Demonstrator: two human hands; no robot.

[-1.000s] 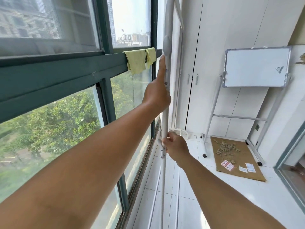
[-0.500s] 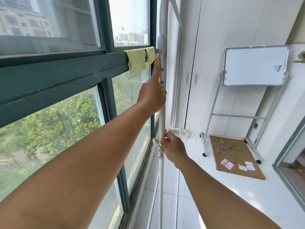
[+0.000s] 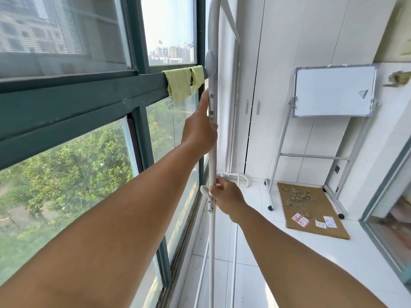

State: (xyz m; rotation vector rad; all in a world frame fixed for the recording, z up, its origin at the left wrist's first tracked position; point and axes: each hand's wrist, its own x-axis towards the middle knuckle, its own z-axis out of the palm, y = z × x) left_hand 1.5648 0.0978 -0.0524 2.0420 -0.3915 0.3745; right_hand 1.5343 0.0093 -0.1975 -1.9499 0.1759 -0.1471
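We see a green window frame [image 3: 73, 103] close on the left of the pole [image 3: 213, 152], with two yellow cloths [image 3: 181, 83] draped over its crossbar just beside the pole's upper part. Behind stand white cupboard doors [image 3: 289, 85], a whiteboard [image 3: 333, 92] on a wheeled stand and a cardboard sheet [image 3: 311, 210] with crumbs on the floor's far side. The pole is white, thin, upright, with screws and a small hook. Our left hand [image 3: 200, 132] wraps it high up, forefinger straight along it; our right hand [image 3: 226, 200] clamps it lower, by the hook.
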